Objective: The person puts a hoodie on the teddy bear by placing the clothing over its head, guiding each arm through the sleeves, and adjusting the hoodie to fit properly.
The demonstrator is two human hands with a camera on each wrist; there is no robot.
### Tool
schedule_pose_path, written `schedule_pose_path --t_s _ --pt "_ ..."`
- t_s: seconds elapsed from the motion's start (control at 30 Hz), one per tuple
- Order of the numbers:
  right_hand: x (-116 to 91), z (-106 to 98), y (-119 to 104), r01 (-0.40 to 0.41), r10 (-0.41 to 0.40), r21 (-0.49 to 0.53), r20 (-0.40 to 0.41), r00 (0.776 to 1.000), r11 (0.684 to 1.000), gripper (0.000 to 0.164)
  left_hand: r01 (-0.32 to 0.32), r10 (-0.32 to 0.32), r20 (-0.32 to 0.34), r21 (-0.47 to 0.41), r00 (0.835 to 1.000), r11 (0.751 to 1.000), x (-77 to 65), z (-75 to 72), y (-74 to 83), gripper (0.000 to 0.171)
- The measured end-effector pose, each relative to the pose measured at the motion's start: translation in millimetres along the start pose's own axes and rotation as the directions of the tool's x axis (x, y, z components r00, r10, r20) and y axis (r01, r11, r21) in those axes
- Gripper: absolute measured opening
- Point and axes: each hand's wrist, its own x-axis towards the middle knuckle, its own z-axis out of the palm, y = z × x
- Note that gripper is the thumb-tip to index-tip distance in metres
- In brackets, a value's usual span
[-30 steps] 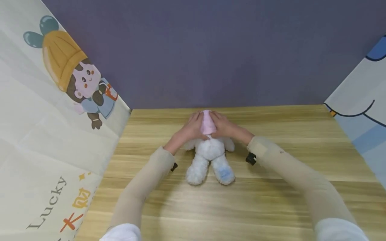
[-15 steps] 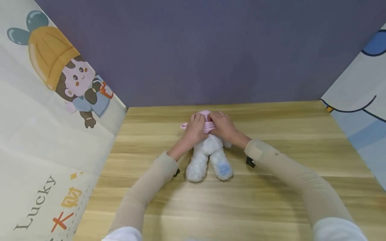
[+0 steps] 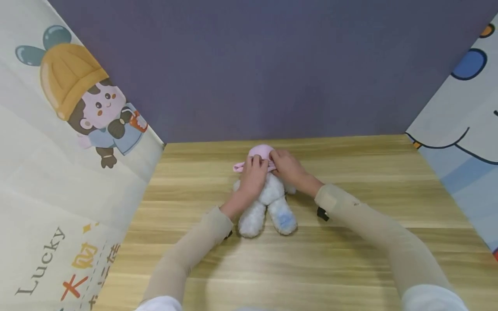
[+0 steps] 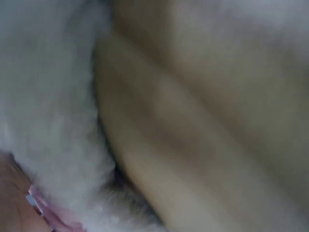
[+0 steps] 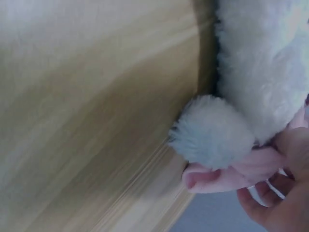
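Note:
A white plush toy [image 3: 252,221] with a blue patch on one foot lies on the wooden table, its legs toward me. Pink cloth, shaped like a cap [image 3: 261,151], covers its head, and a looped end sticks out to the left. My left hand [image 3: 253,178] lies across the toy's upper body and pinches the cap's lower edge. From the other side, my right hand [image 3: 289,167] grips the same edge with thumb and fingers [image 5: 253,205]. In the right wrist view the toy's round paw [image 5: 212,133] rests beside the pink fold. The left wrist view is mostly blurred fur [image 4: 48,87].
Behind the toy rises a dark purple-grey panel [image 3: 249,69] at the table's far edge. Printed cloth walls flank both sides, the left one [image 3: 46,181] with a cartoon child. The wooden table [image 3: 350,259] stretches in front.
The pink cap's edge came out in a fold with a loop at the left. My left hand has slid down slightly, showing more of the cap's top. The head view has shifted a little.

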Motion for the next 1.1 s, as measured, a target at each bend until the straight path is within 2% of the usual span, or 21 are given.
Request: schedule_pose_path --t_s 0.1,0.2,0.27,0.33,0.4,0.43,0.47,0.53,0.57,0.6,0.63,0.67,0.73,0.83,0.9,1.03,1.1 --pt "-8.6 -1.3 -0.7 0.032 -0.032 -0.055 -0.004 0.999 0.998 0.019 -0.017 0.015 0.025 0.083 1.0 0.996 -7.0 0.0 7.7 0.022" --pt "-13.5 -2.3 1.7 0.086 -0.089 -0.076 -0.036 0.995 0.993 0.011 -0.03 0.025 0.034 0.143 0.999 0.989 -7.7 -1.9 10.7 0.019" --pt "-16.0 -3.7 5.2 0.127 -0.13 -0.066 -0.036 0.991 0.99 0.011 -0.073 0.07 0.026 0.168 0.997 0.983 -5.3 -6.4 10.5 0.014" --pt "-16.4 -7.2 10.9 0.157 -0.158 -0.007 -0.005 0.988 0.987 0.013 -0.133 0.128 0.047 0.142 0.991 0.981 -0.6 -13.4 8.4 0.013" --pt "-14.6 -13.2 18.7 0.171 -0.176 0.073 0.076 0.981 0.983 0.019 -0.195 0.188 0.129 0.044 0.974 0.98 5.9 -22.0 4.1 0.017" --pt "-13.0 -16.8 23.6 0.161 -0.178 0.127 0.137 0.974 0.979 0.023 -0.206 0.208 0.191 -0.035 0.959 0.978 9.5 -26.5 1.0 0.021" --pt "-10.9 -21.3 28.2 0.136 -0.173 0.183 0.207 0.963 0.974 0.027 -0.186 0.213 0.278 -0.121 0.937 0.975 13.2 -31.5 -2.3 0.027" --pt "-6.7 -30.2 36.4 0.075 -0.163 0.259 0.338 0.927 0.963 0.042 -0.083 0.2 0.444 -0.268 0.873 0.96 21.1 -40.1 -8.7 0.045" --pt "-4.8 -32.6 39.7 0.057 -0.163 0.27 0.391 0.906 0.961 0.05 -0.016 0.185 0.519 -0.312 0.834 0.95 24.6 -42.7 -11.5 0.056" --pt "-3.3 -34.3 41.9 0.05 -0.166 0.272 0.424 0.89 0.961 0.056 0.04 0.166 0.569 -0.332 0.806 0.942 27.5 -44.1 -12.9 0.065" --pt "-4.4 -32.9 39.4 0.053 -0.169 0.267 0.435 0.884 0.962 0.061 0.06 0.155 0.593 -0.326 0.79 0.943 26.5 -44.4 -13.7 0.073" --pt "-6.1 -30.1 35.8 0.074 -0.178 0.249 0.424 0.888 0.966 0.062 0.055 0.148 0.599 -0.307 0.787 0.95 24.5 -43.7 -13.1 0.076" --pt "-11.0 -20.5 28.8 0.135 -0.201 0.201 0.355 0.913 0.97 0.06 -0.019 0.155 0.545 -0.247 0.824 0.969 19.1 -38.4 -8.4 0.074" --pt "-14.4 -9.6 19.6 0.161 -0.195 0.143 0.269 0.943 0.977 0.055 -0.154 0.183 0.404 -0.103 0.896 0.983 12.7 -29.0 -1.4 0.06" --pt "-11.3 -6.3 18.2 0.165 -0.192 0.134 0.23 0.954 0.977 0.047 -0.179 0.184 0.321 -0.046 0.929 0.983 14.0 -22.8 -1.6 0.046" --pt "4.5 2.2 25.3 0.167 -0.182 0.114 0.14 0.973 0.979 0.033 -0.162 0.161 0.187 -0.006 0.969 0.987 24.2 -1.0 -11.6 0.016" --pt "11.4 9.8 33.1 0.162 -0.172 0.102 0.105 0.979 0.982 0.03 -0.15 0.151 0.155 -0.017 0.976 0.988 28.8 8.5 -17.2 0.015"
